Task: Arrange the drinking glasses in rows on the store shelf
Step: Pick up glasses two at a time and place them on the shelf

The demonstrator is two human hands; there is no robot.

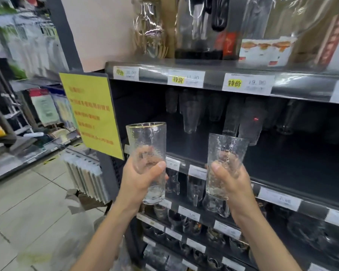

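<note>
Grips gold-rimmed glass (147,141) in left hand (139,180), textured glass (225,153) in right hand (231,182), fingers curled round lower bodies. Holds both upright just before middle shelf (301,163), likely for base-first placement in rows.

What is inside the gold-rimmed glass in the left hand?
The glass looks empty. Through its textured wall fingers of the left hand show, blurred; the shelf edge behind is covered.
</note>
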